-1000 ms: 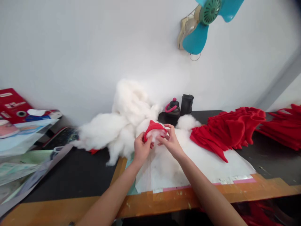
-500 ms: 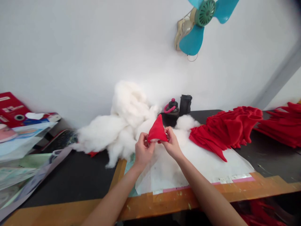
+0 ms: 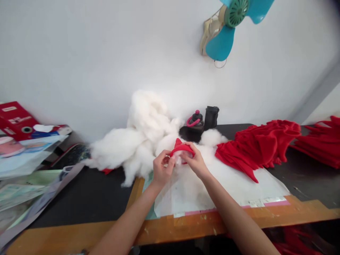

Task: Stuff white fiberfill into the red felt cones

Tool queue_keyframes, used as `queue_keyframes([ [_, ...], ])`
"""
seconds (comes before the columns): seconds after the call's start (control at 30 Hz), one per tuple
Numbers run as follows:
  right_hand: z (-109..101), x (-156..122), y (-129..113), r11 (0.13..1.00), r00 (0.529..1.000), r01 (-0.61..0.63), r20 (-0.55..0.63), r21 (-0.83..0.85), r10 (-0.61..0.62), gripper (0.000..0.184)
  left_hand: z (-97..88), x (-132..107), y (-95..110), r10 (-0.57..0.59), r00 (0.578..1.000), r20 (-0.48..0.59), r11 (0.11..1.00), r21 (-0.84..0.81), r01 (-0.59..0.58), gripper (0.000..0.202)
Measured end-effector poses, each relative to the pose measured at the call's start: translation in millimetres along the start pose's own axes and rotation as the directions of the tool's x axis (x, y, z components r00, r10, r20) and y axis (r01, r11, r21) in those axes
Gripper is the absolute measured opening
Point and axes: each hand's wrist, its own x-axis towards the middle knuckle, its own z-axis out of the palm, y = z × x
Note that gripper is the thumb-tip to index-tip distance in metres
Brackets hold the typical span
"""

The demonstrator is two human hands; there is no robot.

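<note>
Between my two hands is a small red cone-shaped felt hat [image 3: 182, 147], its point away from me and its open rim turned toward me. White stuffing shows inside the rim. My left hand [image 3: 162, 169] pinches the left edge of the rim, thumb by the stuffing. On the right edge, my right hand [image 3: 196, 161] is closed around the rim, with fingers over the top and the thumb near the opening. A large heap of white fibre stuffing [image 3: 148, 120] lies just behind and left of the hat.
A pile of red felt pieces [image 3: 260, 147] lies at right, with another red stack [image 3: 321, 141] beyond. A black bottle with a pink loop [image 3: 196, 122] and a black case [image 3: 211, 117] stand by the wall. A blue fan [image 3: 221, 44] hangs above. Papers and a red box [image 3: 18, 118] are left.
The hat has tipped so its rim now faces me and gapes, showing the stuffing inside. Both hands stay on it. The whole view has shifted slightly.
</note>
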Motion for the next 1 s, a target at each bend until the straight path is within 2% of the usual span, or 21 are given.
queue_keyframes([
  [0.13,1.0,1.0,5.1,1.0,0.999,-0.006,-0.031,0.009,0.006,0.024,1.5,1.3,-1.7,-0.039,0.997,-0.07,0.998,0.042,0.042,0.01],
  [0.23,2.0,-0.1,3.7,1.0,0.998,-0.002,-0.061,0.022,0.003,0.022,4.3,5.2,-2.9,-0.114,0.993,-0.012,0.993,-0.016,0.114,0.016],
  [0.37,4.0,-1.8,2.3,0.998,1.0,0.01,-0.02,0.063,-0.009,0.023,5.8,10.1,-1.8,-0.205,0.975,0.087,0.965,-0.151,0.216,0.016],
  [0.47,6.0,-3.2,5.0,0.996,1.0,-0.022,0.015,0.092,0.021,0.026,4.6,11.2,1.1,-0.195,0.979,0.061,0.967,-0.154,0.203,0.014],
  [0.57,7.6,-4.1,6.8,0.993,0.999,-0.045,-0.018,0.112,0.047,0.026,3.7,9.8,3.6,-0.175,0.984,0.032,0.967,-0.182,0.177,0.013],
  [0.7,8.5,-4.2,2.9,0.987,0.998,-0.058,-0.029,0.15,0.063,0.024,5.4,7.8,0.6,-0.229,0.972,0.046,0.948,-0.215,0.233,0.009],
  [0.8,9.1,-4.4,-0.4,0.973,0.995,-0.103,0.002,0.208,0.105,0.027,8.6,7.3,-4.2,-0.268,0.963,0.017,0.938,-0.225,0.264,0.016],
  [1.0,9.7,-6.1,2.0,0.964,0.995,-0.074,-0.04,0.255,0.087,0.03,15.9,2.3,-4.7,-0.383,0.898,0.217,0.887,-0.186,0.423,0.029],
])
